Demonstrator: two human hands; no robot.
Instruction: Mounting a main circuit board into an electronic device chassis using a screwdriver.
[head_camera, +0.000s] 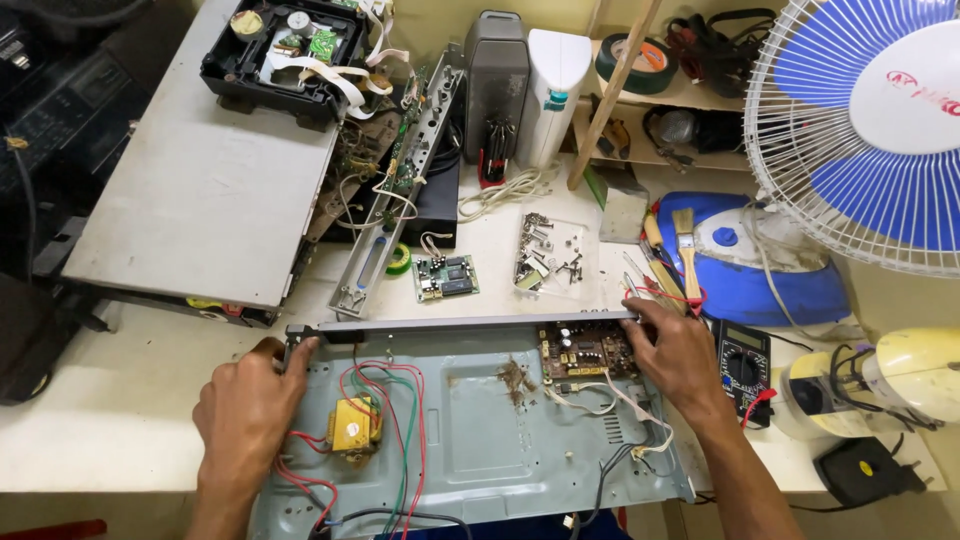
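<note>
Open metal chassis (480, 450) of an electronic device, lying flat at the near edge of the tabletop (120, 420), its near end overhanging that edge. The left hand (245, 410) grips the far left corner of the chassis, fingers curled over the end of its far rail (460, 323). The right hand (680, 355) grips the far right corner, fingers wrapped over the rail's other end.

Inside the chassis: a yellow transformer (352, 425) at left, with red and green wires (400, 420) looping around it; a brown circuit board (585, 350) at the far right corner, just beside the right hand; a patch of brown debris (517, 378) near the middle; white and black cables (620, 420) running toward the near right corner.

Beyond the rail on the tabletop: a small green circuit board (445, 277), a clear tray of screws (550, 255), and a long detached panel (395, 190) lying at a slant. At the far left, a grey metal cover (200, 170) carries a black disc drive mechanism (285, 50). To the right of the right hand lie a black multimeter (742, 365), a paintbrush (687, 250) and a blue and white clothes iron (750, 260). A blue-bladed fan (870, 120) stands at the far right corner, and a roll of dark tape (638, 62) lies on the shelf behind.
</note>
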